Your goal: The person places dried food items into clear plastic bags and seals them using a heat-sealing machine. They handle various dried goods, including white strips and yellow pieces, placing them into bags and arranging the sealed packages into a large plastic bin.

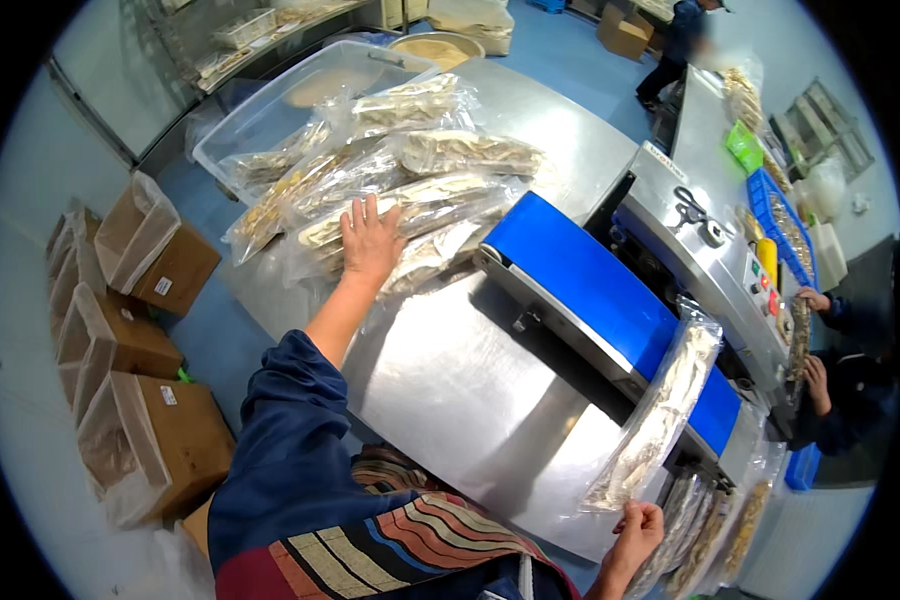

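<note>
- Right now your right hand has thumb and fingers together, apparently clamped on the near end of a long, clear plastic bag of pale dried strips.
- That bag lies crosswise over the flat blue conveyor belt, near end jutting past the belt's edge above the shiny stainless-steel table.
- Your left hand is spread, fingers apart, palm down on a heap of similar clear filled bags; not gripping.
- Heap sits on the table, partly against a clear plastic tub.
- Handling guess: bag light for its length, film slick and crinkly, filling fairly stiff but likely brittle if bent.
- Best hold: pinch loose film at the end for sliding; for lifting, support the filled middle too, so it doesn't sag or snap pieces.
- Beside the belt: silver boxy machine, black-handled scissors on top.
- Far right: co-worker's hands at another filled bag.
</note>
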Action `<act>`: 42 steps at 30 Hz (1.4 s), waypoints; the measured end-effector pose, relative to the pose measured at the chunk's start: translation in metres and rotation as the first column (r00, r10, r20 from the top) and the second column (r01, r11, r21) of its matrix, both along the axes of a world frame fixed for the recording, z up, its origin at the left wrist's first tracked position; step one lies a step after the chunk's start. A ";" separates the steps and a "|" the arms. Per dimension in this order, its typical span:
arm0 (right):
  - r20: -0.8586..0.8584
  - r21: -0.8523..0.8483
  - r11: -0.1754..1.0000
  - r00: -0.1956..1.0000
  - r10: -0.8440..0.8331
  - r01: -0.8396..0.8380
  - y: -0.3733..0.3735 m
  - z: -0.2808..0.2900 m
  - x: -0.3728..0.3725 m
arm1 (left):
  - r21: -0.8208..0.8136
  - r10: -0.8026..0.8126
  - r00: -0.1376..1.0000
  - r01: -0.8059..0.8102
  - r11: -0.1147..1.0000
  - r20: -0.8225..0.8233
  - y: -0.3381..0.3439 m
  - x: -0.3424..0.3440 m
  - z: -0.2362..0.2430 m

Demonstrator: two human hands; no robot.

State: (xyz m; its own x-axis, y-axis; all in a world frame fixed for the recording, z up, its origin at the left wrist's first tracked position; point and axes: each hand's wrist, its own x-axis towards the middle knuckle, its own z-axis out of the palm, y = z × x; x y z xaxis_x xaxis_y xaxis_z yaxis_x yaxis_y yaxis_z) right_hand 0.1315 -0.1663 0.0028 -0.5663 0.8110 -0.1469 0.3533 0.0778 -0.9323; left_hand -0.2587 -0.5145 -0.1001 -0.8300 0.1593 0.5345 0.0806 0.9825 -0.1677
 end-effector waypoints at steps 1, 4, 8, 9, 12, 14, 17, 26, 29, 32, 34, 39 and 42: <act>0.019 0.053 0.998 0.999 -0.042 0.041 -0.009 0.003 -0.004 | 0.076 0.012 0.993 -0.021 0.997 0.116 -0.006 -0.011 0.005; 0.041 0.184 0.974 0.989 -0.144 0.134 -0.031 0.026 -0.008 | 0.166 0.003 0.957 -0.053 0.985 0.289 -0.018 -0.032 0.017; 0.044 0.280 0.946 0.982 -0.183 0.164 -0.045 0.048 -0.005 | 0.181 -0.101 0.871 0.014 0.983 0.480 -0.033 -0.054 0.031; 0.044 0.290 0.945 0.985 -0.169 0.150 -0.051 0.055 -0.010 | 0.245 -0.124 0.815 -0.022 0.969 0.566 -0.039 -0.057 0.035; 0.062 0.303 0.948 0.990 -0.124 0.100 -0.073 0.061 -0.023 | 0.360 -0.176 0.757 -0.084 0.929 0.630 -0.056 -0.057 0.062; 0.048 0.272 0.959 0.994 -0.100 0.084 -0.077 0.058 -0.027 | 0.282 -0.106 0.833 -0.063 0.957 0.543 -0.066 -0.035 0.079; 0.020 0.214 0.975 0.998 -0.067 0.062 -0.077 0.050 -0.034 | 0.331 -0.114 0.942 0.003 0.944 0.315 -0.102 0.014 0.105; 0.038 0.185 0.980 0.995 -0.088 0.079 -0.079 0.043 -0.041 | 0.457 -0.020 0.970 -0.097 0.884 0.243 -0.137 0.028 0.186; 0.064 0.162 0.982 0.992 -0.110 0.098 -0.082 0.036 -0.039 | 0.664 -0.116 0.975 -0.041 0.746 0.190 -0.135 -0.005 0.192; 0.071 0.116 0.991 0.995 -0.067 0.059 -0.091 0.031 -0.047 | 0.501 -0.117 0.987 0.045 0.865 0.114 -0.115 -0.085 0.169; 0.070 0.108 0.993 0.996 -0.051 0.043 -0.097 0.030 -0.049 | 0.343 -0.039 0.975 -0.040 0.939 0.218 -0.085 -0.133 0.150; 0.098 0.133 0.986 0.989 -0.114 0.101 -0.101 0.027 -0.037 | 0.307 -0.236 0.970 0.244 0.920 -0.062 -0.040 -0.142 0.082; 0.136 0.095 0.987 0.981 -0.139 0.127 -0.105 0.027 -0.036 | 0.718 -0.492 0.871 0.336 0.610 0.011 -0.018 -0.058 0.070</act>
